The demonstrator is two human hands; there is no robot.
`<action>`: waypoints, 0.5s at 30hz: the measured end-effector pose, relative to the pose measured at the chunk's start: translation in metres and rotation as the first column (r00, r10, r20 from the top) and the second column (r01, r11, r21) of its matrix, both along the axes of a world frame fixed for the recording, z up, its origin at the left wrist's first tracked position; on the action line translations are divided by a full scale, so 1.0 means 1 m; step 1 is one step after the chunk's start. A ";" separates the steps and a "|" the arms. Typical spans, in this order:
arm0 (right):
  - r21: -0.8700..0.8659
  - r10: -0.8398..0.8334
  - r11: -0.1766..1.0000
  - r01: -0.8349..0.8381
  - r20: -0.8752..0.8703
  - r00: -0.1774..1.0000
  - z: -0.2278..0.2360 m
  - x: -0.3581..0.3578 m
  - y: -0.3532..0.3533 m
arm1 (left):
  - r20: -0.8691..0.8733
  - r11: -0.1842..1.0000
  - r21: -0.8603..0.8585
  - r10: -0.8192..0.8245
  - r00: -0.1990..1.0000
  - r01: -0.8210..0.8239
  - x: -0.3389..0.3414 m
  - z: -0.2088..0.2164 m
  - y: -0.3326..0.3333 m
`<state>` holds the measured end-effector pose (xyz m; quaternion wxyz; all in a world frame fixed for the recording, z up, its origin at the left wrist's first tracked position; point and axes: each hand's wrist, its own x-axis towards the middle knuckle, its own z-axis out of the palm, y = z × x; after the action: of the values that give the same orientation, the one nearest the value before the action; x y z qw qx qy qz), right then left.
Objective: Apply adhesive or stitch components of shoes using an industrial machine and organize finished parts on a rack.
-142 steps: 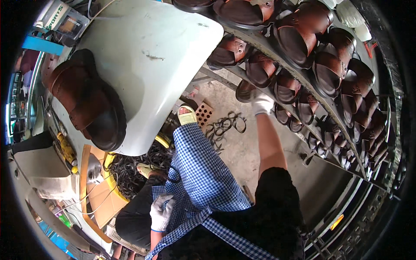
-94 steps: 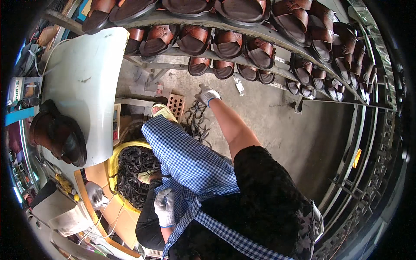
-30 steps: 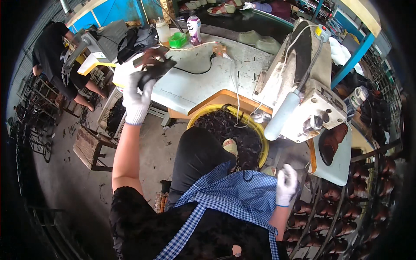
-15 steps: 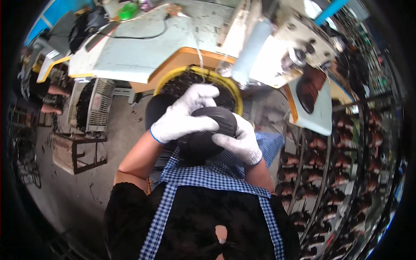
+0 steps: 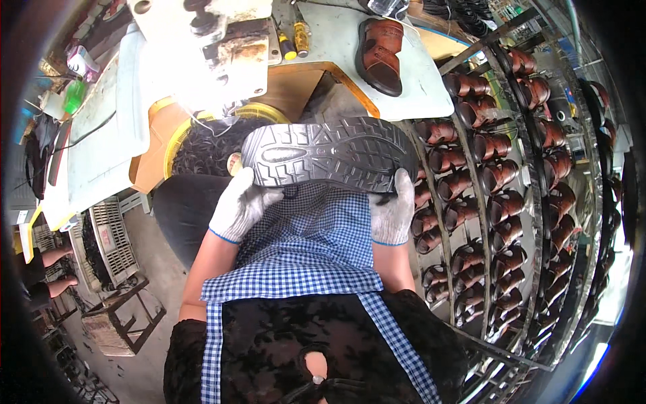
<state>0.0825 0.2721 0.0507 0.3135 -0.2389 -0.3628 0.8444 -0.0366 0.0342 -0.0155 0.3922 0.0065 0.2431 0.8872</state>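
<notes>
Black sole (image 5: 330,151): held up lengthwise between both hands, tread facing the camera; half a second ago it was clasped nearer the chest.
Left hand (image 5: 241,207): gloved, fingers closed on its left end.
Right hand (image 5: 393,214): gloved, gripping its right end.
Yellow basket (image 5: 176,140): full of tangled black strips (image 5: 202,156).
Rack (image 5: 501,347): rows of brown sandals (image 5: 499,174).
Grey crate (image 5: 111,232): dark scraps inside.

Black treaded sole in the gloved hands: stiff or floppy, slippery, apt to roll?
Probably fairly stiff: the black sole shows little sag between the left hand and right hand. Likely grippy rather than slippery, given its blocky tread. Seems unlikely to roll: its outline is long and broad.
</notes>
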 end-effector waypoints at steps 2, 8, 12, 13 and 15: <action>-0.057 0.033 0.998 -0.032 0.003 0.999 -0.002 0.005 -0.001 | 0.028 1.000 -0.002 0.026 0.999 -0.026 0.000 0.004 0.004; 0.145 0.095 0.983 -0.110 0.106 0.990 -0.010 0.017 0.000 | 0.190 0.995 0.039 0.082 0.978 -0.091 0.004 -0.002 0.008; 0.138 0.163 0.976 -0.169 0.057 0.985 -0.023 0.015 0.007 | 0.123 0.993 0.054 0.102 0.987 -0.109 0.006 0.005 0.002; 0.127 0.187 0.974 -0.190 0.031 0.982 -0.025 0.014 0.009 | 0.079 0.991 0.058 0.114 0.990 -0.119 0.006 0.007 0.001; 0.107 0.227 0.967 -0.233 0.065 0.972 -0.026 0.014 0.010 | 0.069 0.990 0.068 0.121 0.990 -0.126 0.008 0.002 -0.007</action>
<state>0.0967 0.2819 0.0245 0.2169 -0.1991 -0.4436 0.8465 -0.0286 0.0269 -0.0130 0.3435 -0.0231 0.1979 0.9178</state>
